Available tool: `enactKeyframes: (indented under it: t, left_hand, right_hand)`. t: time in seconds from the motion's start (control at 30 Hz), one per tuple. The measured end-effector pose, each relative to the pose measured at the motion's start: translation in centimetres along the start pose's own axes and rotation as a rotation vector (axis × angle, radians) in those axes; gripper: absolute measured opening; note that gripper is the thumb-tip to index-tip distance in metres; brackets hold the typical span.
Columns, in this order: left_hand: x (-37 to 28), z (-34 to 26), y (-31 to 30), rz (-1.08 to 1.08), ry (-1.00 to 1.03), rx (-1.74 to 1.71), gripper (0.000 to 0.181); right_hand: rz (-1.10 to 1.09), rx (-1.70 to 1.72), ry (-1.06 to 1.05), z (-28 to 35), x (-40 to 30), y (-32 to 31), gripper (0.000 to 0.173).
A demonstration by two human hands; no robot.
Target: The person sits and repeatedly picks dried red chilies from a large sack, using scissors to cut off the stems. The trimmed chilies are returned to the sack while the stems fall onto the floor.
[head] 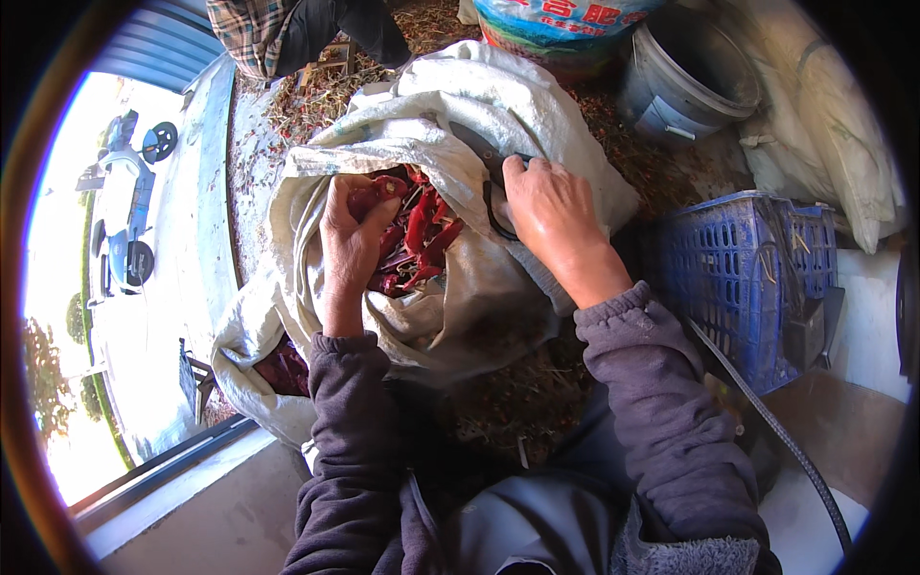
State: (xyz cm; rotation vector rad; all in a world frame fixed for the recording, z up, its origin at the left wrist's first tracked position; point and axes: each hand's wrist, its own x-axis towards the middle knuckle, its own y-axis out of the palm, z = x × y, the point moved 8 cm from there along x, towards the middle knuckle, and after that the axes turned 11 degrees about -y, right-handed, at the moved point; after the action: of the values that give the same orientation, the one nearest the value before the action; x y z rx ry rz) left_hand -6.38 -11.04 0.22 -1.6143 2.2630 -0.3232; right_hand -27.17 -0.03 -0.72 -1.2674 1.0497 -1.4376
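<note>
My left hand (356, 226) holds a dark red dried chili pepper (388, 188) between thumb and fingers, over the mouth of a white woven sack (295, 194). Inside that opening lie several dried red chili peppers (424, 233), some with pale stems. To their right, my right hand (550, 205) is closed around the black handle of scissors (496, 208); the blades (478, 144) point up and left over the sack's folds. Its fingers partly hide the handle.
A second sack (244, 359) with dark red chilies stands at lower left. On the right are a blue plastic crate (719, 266) and a grey bucket (690, 79). A printed sack (560, 36) and a seated person's leg (359, 29) are at the top. Plant scraps (309, 100) litter the floor.
</note>
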Motion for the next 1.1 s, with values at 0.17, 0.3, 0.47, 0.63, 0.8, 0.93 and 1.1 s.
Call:
enactKeyframes:
  t: [0.17,0.3,0.47,0.63,0.8,0.93,1.1]
  left_hand:
    - [-0.8,-0.1,-0.5,-0.023,-0.052,-0.162,0.037]
    - [-1.0,0.5,-0.9,0.061,-0.137,-0.407,0.028]
    - [-0.8,1.1,-2.2,0.011,-0.165,-0.457,0.022]
    - [-0.8,1.5,-3.0,-0.032,-0.148,-0.564,0.021]
    - [-0.8,1.5,-4.0,-0.071,-0.102,-0.594,0.022]
    - [-0.9,1.5,-4.6,-0.088,-0.087,-0.553,0.024]
    - [-1.0,1.3,-5.1,-0.137,-0.085,-0.418,0.033]
  right_hand:
    - [0.005,-0.051,-0.009,1.0,0.1,-0.8,0.026]
    - [-0.082,0.012,0.067,-0.6,0.1,-2.5,0.033]
    - [-0.016,1.314,0.438,-2.5,-0.8,-0.7,0.059]
    - [0.219,2.034,0.297,3.6,-1.2,-1.1,0.094]
    - [0.207,1.648,0.040,5.7,-0.6,-2.1,0.098]
    - [-0.043,1.125,-0.121,5.5,-0.7,-4.1,0.093]
    - [-0.220,0.569,-0.252,6.1,-1.4,-5.5,0.085]
